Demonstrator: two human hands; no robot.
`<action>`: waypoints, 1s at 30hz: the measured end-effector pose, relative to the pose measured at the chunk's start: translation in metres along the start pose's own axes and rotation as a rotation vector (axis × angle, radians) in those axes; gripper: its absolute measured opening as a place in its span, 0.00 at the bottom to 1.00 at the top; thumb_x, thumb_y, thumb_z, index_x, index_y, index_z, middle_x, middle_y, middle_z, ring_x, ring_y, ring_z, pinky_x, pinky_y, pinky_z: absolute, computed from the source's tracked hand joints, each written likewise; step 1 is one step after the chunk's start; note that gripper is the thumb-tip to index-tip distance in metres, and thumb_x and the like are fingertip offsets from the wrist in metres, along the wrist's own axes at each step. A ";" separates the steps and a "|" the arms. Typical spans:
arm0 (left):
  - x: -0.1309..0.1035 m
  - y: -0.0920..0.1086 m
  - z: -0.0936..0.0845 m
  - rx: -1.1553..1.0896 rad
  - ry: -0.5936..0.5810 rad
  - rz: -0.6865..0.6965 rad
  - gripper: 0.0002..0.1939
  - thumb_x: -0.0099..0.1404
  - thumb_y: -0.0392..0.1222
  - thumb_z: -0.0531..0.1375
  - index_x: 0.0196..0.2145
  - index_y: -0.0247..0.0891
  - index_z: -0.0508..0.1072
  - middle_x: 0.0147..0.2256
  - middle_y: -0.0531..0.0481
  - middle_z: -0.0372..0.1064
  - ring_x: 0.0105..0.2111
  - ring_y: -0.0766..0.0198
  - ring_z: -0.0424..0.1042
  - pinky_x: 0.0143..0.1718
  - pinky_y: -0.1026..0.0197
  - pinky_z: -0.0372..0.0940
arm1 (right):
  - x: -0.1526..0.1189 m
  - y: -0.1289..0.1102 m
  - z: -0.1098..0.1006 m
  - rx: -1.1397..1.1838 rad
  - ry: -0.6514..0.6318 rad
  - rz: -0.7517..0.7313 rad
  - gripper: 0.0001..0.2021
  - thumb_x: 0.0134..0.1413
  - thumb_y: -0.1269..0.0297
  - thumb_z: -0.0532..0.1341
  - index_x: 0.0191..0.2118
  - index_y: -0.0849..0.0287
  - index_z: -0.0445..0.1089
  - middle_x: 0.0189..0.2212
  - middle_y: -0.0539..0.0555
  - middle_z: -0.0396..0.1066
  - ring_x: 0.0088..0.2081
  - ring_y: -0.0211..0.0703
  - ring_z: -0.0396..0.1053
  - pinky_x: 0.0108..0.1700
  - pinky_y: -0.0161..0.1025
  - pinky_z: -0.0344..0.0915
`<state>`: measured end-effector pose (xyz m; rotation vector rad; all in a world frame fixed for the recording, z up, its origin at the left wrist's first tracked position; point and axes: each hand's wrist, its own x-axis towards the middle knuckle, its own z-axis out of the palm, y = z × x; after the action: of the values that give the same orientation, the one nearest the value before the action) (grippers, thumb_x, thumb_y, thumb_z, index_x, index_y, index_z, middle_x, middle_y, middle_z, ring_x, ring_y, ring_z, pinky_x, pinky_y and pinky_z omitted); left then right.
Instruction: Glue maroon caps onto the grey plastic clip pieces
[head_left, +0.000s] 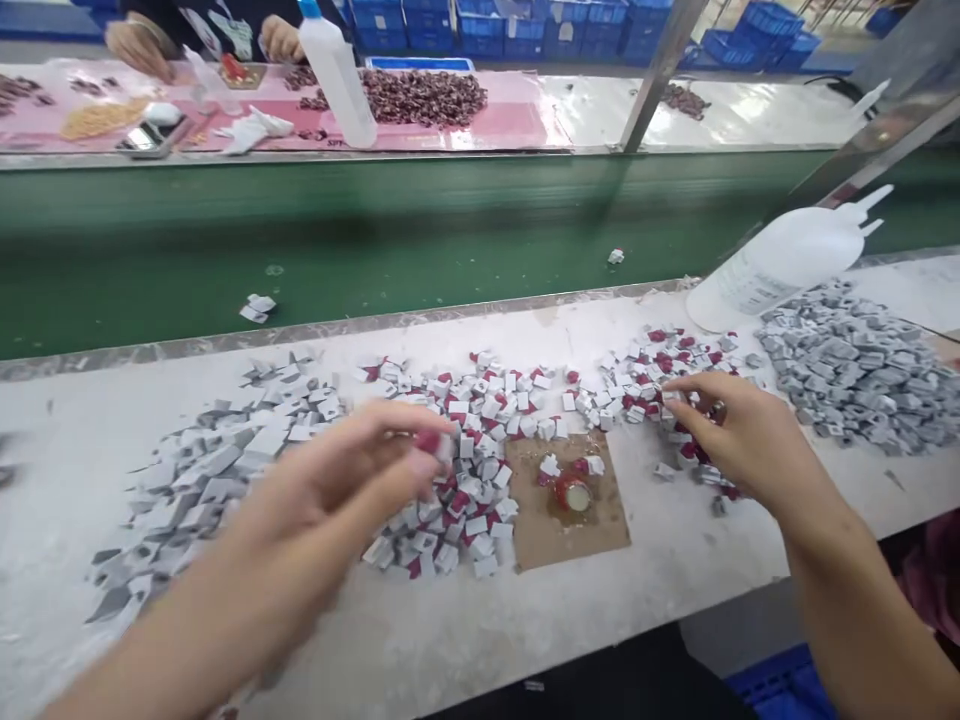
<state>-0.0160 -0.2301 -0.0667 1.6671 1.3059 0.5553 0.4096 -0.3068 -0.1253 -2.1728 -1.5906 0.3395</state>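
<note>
My left hand point(337, 495), smeared by motion, pinches a small red-and-white plastic piece point(433, 441) above the middle pile of white and dark-red pieces point(480, 490). Over at the right, my right hand point(739, 430) has its thumb and forefinger closed at the edge of another pile of white and dark-red pieces point(652, 365). A small light piece seems to be between those fingertips, but its kind is unclear. Between the hands lies a brown square board point(540, 540). On it stands a small red round pot point(574, 492) with pale contents, with a few pieces beside it.
Grey-white pieces point(217, 470) spread at left; a grey heap point(870, 370) lies far right. A white squeeze bottle point(772, 265) leans behind the right pile. Beyond runs a green conveyor belt point(450, 230) carrying a few pieces. Across it, a co-worker's hands point(142, 48) are at a pink-covered table.
</note>
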 end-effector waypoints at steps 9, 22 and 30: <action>-0.018 0.029 0.113 -0.512 -0.217 0.005 0.09 0.82 0.58 0.69 0.51 0.59 0.89 0.48 0.48 0.86 0.43 0.55 0.85 0.49 0.53 0.83 | -0.018 -0.026 0.003 0.250 0.227 -0.057 0.16 0.73 0.53 0.68 0.57 0.49 0.88 0.56 0.63 0.85 0.50 0.59 0.83 0.45 0.52 0.80; -0.047 0.024 0.173 -0.652 -0.072 0.048 0.04 0.80 0.48 0.73 0.48 0.49 0.87 0.46 0.49 0.84 0.47 0.56 0.84 0.51 0.55 0.80 | -0.109 -0.062 0.025 0.991 -0.121 -0.158 0.08 0.74 0.63 0.75 0.52 0.41 0.90 0.46 0.51 0.87 0.47 0.44 0.86 0.50 0.36 0.85; -0.087 -0.019 0.137 -0.035 0.299 0.182 0.09 0.84 0.45 0.65 0.58 0.52 0.83 0.46 0.49 0.81 0.46 0.53 0.80 0.49 0.51 0.75 | -0.150 -0.017 0.045 0.786 0.085 0.013 0.07 0.68 0.51 0.78 0.49 0.36 0.90 0.47 0.53 0.88 0.48 0.60 0.88 0.49 0.53 0.88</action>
<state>0.0533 -0.3629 -0.1329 1.7315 1.3507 0.9602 0.3288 -0.4362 -0.1651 -1.5580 -1.1230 0.7226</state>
